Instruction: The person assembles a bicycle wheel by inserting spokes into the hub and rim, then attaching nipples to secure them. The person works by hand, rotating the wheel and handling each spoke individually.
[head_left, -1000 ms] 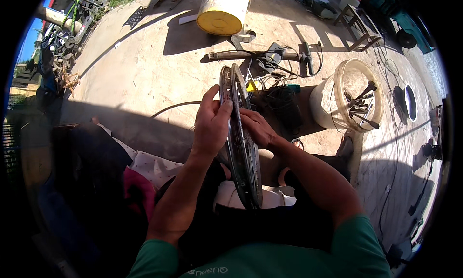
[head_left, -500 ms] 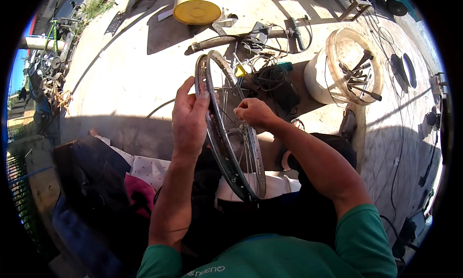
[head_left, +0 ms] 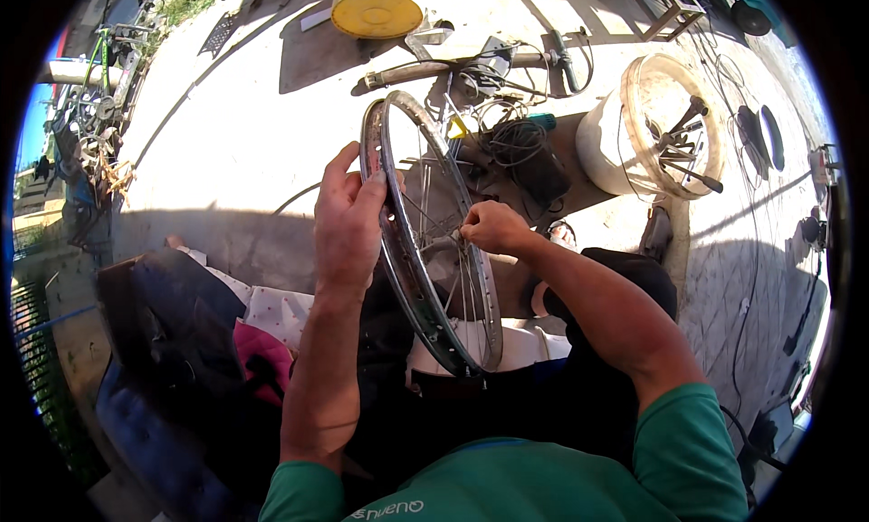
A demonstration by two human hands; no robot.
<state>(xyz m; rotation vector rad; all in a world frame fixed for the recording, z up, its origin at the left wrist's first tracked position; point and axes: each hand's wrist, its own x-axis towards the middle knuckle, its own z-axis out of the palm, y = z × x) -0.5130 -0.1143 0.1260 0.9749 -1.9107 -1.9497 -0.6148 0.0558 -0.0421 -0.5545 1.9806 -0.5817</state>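
Note:
A bicycle wheel rim [head_left: 418,297] stands upright across my lap, its lower edge between my thighs. My left hand [head_left: 348,221] grips the rim's upper left side, with the thumb on the near face and the fingers partly hidden behind it. Thin metal spokes [head_left: 465,291] run from the hub [head_left: 440,244] to the rim, and some rim holes look bare. My right hand [head_left: 493,228] is closed in a pinch beside the hub, at the right side of the wheel, on what looks like a spoke; the fingertips are partly hidden.
Beyond the wheel lie a handlebar [head_left: 407,75], tangled cables [head_left: 511,140] and a black box [head_left: 545,180]. A white bucket [head_left: 605,146] of metal parts is at right. A yellow-ended container [head_left: 376,17] stands farther off; bicycle parts [head_left: 95,124] crowd the far left.
My right hand has shifted down and to the right, nearer the hub, still pinched. My left hand keeps its hold on the rim, which has barely moved.

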